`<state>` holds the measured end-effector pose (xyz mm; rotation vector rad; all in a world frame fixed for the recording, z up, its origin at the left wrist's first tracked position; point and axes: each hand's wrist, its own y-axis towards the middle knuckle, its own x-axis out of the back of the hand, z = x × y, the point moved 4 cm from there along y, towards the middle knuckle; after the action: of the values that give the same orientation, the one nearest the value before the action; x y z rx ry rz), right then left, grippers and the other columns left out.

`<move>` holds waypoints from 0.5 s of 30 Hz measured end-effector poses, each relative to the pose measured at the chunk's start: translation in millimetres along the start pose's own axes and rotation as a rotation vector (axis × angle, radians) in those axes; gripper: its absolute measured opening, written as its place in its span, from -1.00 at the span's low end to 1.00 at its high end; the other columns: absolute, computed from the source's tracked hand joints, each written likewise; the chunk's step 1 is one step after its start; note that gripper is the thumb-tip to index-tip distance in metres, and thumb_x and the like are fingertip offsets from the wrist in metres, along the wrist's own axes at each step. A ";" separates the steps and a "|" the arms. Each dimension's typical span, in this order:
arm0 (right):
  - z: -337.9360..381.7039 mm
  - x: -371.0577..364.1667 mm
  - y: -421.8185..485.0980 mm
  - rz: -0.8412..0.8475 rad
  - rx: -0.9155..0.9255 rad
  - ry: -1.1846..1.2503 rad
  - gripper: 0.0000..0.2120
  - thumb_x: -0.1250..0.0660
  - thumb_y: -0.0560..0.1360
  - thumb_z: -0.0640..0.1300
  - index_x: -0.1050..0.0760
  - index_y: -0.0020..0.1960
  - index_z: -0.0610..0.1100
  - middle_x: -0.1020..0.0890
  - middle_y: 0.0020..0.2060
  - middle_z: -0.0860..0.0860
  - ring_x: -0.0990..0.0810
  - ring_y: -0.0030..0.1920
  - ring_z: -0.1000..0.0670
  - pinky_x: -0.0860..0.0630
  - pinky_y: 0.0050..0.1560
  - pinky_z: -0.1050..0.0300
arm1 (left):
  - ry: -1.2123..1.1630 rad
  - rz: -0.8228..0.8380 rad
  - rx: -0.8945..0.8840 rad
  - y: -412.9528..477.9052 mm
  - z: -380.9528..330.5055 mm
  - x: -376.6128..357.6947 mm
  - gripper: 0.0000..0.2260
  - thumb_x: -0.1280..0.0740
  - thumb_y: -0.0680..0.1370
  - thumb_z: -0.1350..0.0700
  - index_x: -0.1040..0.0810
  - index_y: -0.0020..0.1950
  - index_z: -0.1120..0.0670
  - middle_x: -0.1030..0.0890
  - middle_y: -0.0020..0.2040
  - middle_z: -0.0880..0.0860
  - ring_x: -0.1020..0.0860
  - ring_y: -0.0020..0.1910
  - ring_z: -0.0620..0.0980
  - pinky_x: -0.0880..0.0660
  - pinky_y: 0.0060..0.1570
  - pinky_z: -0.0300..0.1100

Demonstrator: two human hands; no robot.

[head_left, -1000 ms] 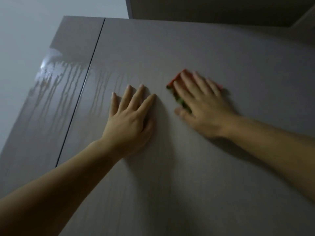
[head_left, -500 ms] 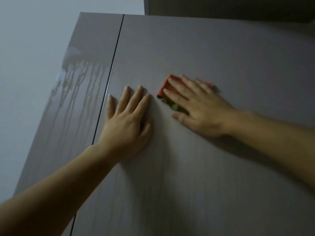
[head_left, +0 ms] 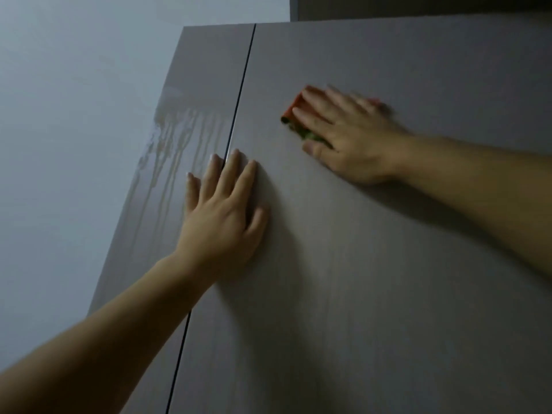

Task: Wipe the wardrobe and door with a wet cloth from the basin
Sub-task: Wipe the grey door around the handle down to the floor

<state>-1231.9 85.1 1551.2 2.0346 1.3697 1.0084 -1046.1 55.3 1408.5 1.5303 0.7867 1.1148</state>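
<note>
A grey wardrobe door (head_left: 373,279) fills most of the view, with a dark vertical gap (head_left: 239,97) between its two panels. My right hand (head_left: 349,138) presses flat on an orange and green cloth (head_left: 294,110) against the right panel; only the cloth's left edge shows past my fingers. My left hand (head_left: 222,216) lies flat on the door lower down, fingers straight, with fingertips at the gap. Wet drip streaks (head_left: 176,144) run down the narrow left panel.
A pale wall (head_left: 74,115) stands to the left of the wardrobe. A darker surface (head_left: 418,7) sits above the wardrobe's top edge.
The view has shifted so the wardrobe sits further right. My right hand and the cloth have slid up and to the right, away from my left hand, which stays flat near the gap.
</note>
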 end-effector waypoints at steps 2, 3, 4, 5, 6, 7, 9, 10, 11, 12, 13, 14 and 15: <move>1.7 4.4 13.3 -0.035 -0.112 0.026 -0.36 0.21 0.66 0.31 0.26 0.65 0.09 0.30 0.63 0.05 0.34 0.61 -0.06 0.32 0.58 -0.12 | 0.019 0.027 -0.006 -0.2 3.2 0.1 -0.27 0.23 0.52 -0.38 0.18 0.66 -0.15 0.23 0.67 -0.06 0.33 0.62 0.01 0.28 0.59 0.17; 12.9 3.5 12.2 -0.041 -0.112 0.030 -0.35 0.21 0.66 0.30 0.27 0.65 0.08 0.30 0.63 0.04 0.35 0.61 -0.08 0.32 0.58 -0.14 | 0.022 0.030 -0.004 -0.6 4.1 1.1 -0.27 0.24 0.52 -0.39 0.18 0.66 -0.17 0.24 0.67 -0.08 0.32 0.62 -0.01 0.27 0.59 0.16; 28.0 0.0 6.3 -0.034 -0.071 0.031 -0.35 0.21 0.66 0.30 0.28 0.64 0.06 0.31 0.63 0.02 0.36 0.61 -0.09 0.33 0.58 -0.14 | 0.017 0.029 -0.001 -0.9 4.7 2.8 -0.28 0.24 0.52 -0.39 0.18 0.65 -0.17 0.23 0.66 -0.10 0.32 0.62 -0.03 0.27 0.60 0.14; 43.2 -5.8 -1.6 -0.027 0.002 0.025 -0.35 0.22 0.65 0.30 0.29 0.64 0.06 0.32 0.62 0.02 0.37 0.60 -0.08 0.33 0.58 -0.14 | 0.007 0.028 0.003 -1.1 6.0 4.6 -0.27 0.24 0.51 -0.40 0.17 0.66 -0.17 0.22 0.66 -0.11 0.31 0.62 -0.05 0.26 0.60 0.11; 54.3 -10.3 -9.7 -0.026 0.076 0.018 -0.35 0.22 0.65 0.30 0.30 0.64 0.07 0.32 0.62 0.02 0.38 0.60 -0.07 0.33 0.58 -0.13 | -0.002 0.032 0.002 -1.3 7.4 6.9 -0.27 0.23 0.51 -0.40 0.16 0.66 -0.16 0.22 0.66 -0.13 0.31 0.62 -0.08 0.26 0.61 0.08; 57.9 -12.3 -13.7 -0.022 0.131 0.012 -0.35 0.23 0.65 0.30 0.31 0.63 0.08 0.32 0.62 0.04 0.38 0.60 -0.05 0.34 0.58 -0.11 | -0.005 0.046 -0.002 -1.4 8.8 8.8 -0.26 0.23 0.52 -0.40 0.18 0.66 -0.15 0.23 0.66 -0.14 0.31 0.62 -0.10 0.26 0.61 0.05; 48.0 -6.7 -4.6 -0.017 0.134 0.027 -0.37 0.23 0.65 0.30 0.32 0.63 0.12 0.32 0.62 0.08 0.37 0.60 -0.02 0.33 0.58 -0.09 | 0.007 0.090 -0.019 -1.7 11.4 11.3 -0.27 0.18 0.55 -0.39 0.23 0.66 -0.13 0.25 0.65 -0.14 0.32 0.61 -0.12 0.26 0.61 0.01; 38.9 -2.7 6.4 -0.010 0.085 0.044 -0.38 0.23 0.65 0.30 0.30 0.63 0.13 0.31 0.62 0.08 0.35 0.60 -0.02 0.33 0.58 -0.09 | 0.009 0.107 -0.024 -1.9 12.9 12.5 -0.28 0.14 0.57 -0.36 0.24 0.65 -0.12 0.26 0.65 -0.13 0.32 0.61 -0.12 0.25 0.61 0.01; 30.5 2.0 17.9 -0.007 0.023 0.059 -0.38 0.24 0.66 0.29 0.28 0.64 0.12 0.30 0.62 0.08 0.34 0.61 -0.03 0.33 0.58 -0.09 | 0.006 0.113 -0.022 -2.4 14.9 13.6 -0.29 0.11 0.58 -0.34 0.23 0.66 -0.11 0.25 0.66 -0.12 0.31 0.61 -0.12 0.24 0.62 0.00; 24.3 5.8 27.6 -0.008 -0.037 0.078 -0.38 0.24 0.66 0.29 0.26 0.65 0.11 0.29 0.63 0.06 0.34 0.61 -0.04 0.33 0.58 -0.11 | 0.001 0.109 -0.013 -3.1 17.9 14.5 -0.29 0.08 0.58 -0.32 0.21 0.67 -0.09 0.24 0.66 -0.10 0.30 0.61 -0.12 0.24 0.61 -0.02; 24.1 7.4 33.9 -0.017 -0.077 0.092 -0.37 0.24 0.66 0.30 0.24 0.65 0.09 0.28 0.63 0.05 0.34 0.61 -0.06 0.33 0.58 -0.12 | 0.005 0.092 0.001 -4.3 22.5 15.8 -0.29 0.08 0.59 -0.30 0.18 0.67 -0.07 0.22 0.67 -0.07 0.30 0.62 -0.10 0.25 0.61 -0.03; 31.1 7.7 35.3 -0.029 -0.091 0.094 -0.36 0.24 0.65 0.31 0.23 0.65 0.08 0.28 0.63 0.03 0.34 0.61 -0.07 0.33 0.58 -0.14 | 0.021 0.066 0.022 -5.5 29.6 17.0 -0.29 0.08 0.59 -0.30 0.15 0.68 -0.05 0.20 0.68 -0.04 0.29 0.62 -0.07 0.26 0.61 -0.03; 43.7 4.8 32.0 -0.034 -0.075 0.081 -0.34 0.24 0.64 0.32 0.24 0.65 0.07 0.29 0.63 0.03 0.34 0.61 -0.08 0.33 0.58 -0.15 | 0.041 0.034 0.048 -7.4 38.3 18.0 -0.29 0.11 0.59 -0.30 0.12 0.68 -0.03 0.18 0.68 0.00 0.28 0.63 -0.04 0.27 0.61 0.00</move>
<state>-1178.0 77.8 1549.4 1.9290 1.3819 1.1207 -1003.5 59.6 1404.8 1.5705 0.8232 1.1631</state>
